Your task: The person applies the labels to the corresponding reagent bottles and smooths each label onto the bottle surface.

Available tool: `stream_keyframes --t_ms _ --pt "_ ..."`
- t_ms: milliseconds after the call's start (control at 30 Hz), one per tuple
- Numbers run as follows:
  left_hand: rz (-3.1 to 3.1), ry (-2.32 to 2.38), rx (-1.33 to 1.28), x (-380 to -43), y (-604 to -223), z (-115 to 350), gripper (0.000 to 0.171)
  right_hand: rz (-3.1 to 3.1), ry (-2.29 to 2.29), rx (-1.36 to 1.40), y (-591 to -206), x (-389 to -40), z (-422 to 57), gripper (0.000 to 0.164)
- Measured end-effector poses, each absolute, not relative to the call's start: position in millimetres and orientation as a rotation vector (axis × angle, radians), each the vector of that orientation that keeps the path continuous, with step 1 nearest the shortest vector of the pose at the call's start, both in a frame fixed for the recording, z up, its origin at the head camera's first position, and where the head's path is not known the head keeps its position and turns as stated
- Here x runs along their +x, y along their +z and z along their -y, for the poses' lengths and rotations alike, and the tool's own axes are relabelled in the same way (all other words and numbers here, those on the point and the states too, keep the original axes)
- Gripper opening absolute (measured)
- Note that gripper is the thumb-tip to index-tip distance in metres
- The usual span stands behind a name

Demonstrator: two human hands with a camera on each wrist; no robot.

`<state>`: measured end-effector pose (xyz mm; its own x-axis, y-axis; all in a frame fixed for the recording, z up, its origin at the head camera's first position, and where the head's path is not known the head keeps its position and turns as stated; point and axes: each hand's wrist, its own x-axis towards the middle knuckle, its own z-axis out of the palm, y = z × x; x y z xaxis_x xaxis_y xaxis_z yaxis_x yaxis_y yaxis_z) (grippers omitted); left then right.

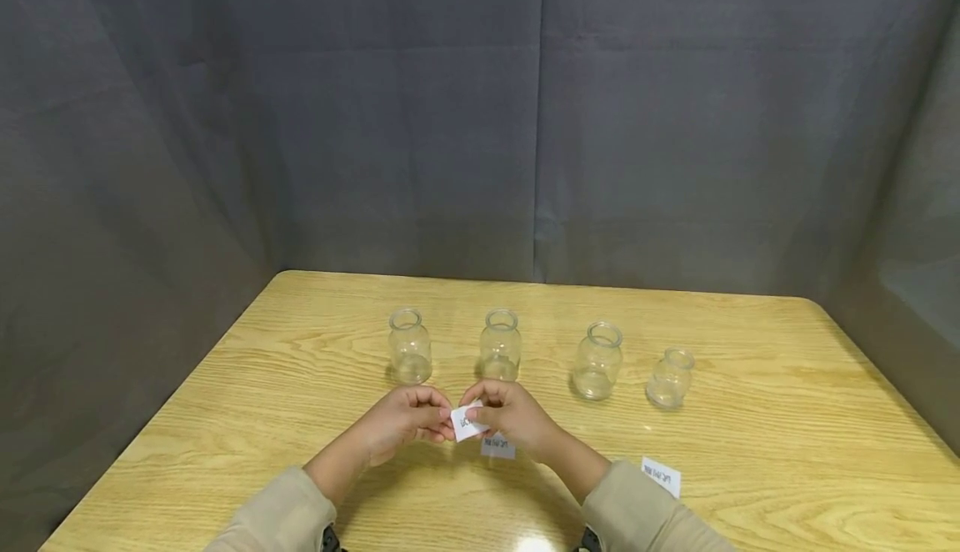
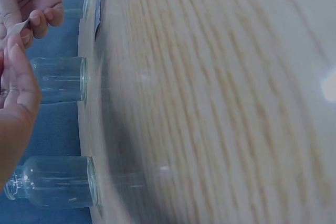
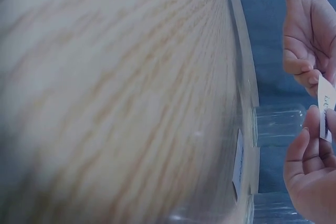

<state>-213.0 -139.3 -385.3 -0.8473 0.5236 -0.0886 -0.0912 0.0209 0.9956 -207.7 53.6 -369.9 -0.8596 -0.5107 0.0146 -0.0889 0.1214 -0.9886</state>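
Note:
A small white paper label (image 1: pixel 464 424) with dark printing is held up between both hands over the front middle of the table. My right hand (image 1: pixel 519 420) pinches it between thumb and fingers at its right side. At its left edge, the thumb and fingertips of my left hand (image 1: pixel 403 420) pinch the paper; the right wrist view shows that hand (image 3: pixel 311 40) at the label's corner. Another printed label (image 1: pixel 498 447) lies on the table below the right hand, partly covered. Just behind the hands stand two clear glass jars (image 1: pixel 410 350) (image 1: pixel 500 348), upright and open-mouthed.
Farther right stand another glass jar (image 1: pixel 597 362) and a smaller one (image 1: pixel 670 380). A third label (image 1: pixel 662 477) lies beyond the right forearm. The wood-grain table (image 1: pixel 787 419) is bordered by dark grey cloth (image 1: pixel 405 135) at the back and sides.

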Motion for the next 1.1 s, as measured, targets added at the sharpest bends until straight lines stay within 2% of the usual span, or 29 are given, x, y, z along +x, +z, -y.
stream_keyframes --t_ms 200,433,667,1100 --pt "-1.868 1.883 0.413 -213.5 -384.9 139.6 0.014 -2.07 -1.794 -0.601 -387.2 -218.4 -54.1 0.013" --pt "-1.889 1.885 0.385 -213.0 -385.5 139.2 0.01 -2.066 -1.794 -0.604 -389.3 -219.1 -53.6 0.014" --pt "-1.921 1.866 0.368 -211.6 -388.0 138.1 0.015 -2.081 -1.801 -0.582 -373.7 -207.8 -51.2 0.012" --pt "-1.99 1.869 0.372 -212.7 -389.1 137.7 0.017 -2.23 -1.854 -0.494 -391.1 -217.8 -58.1 0.017"
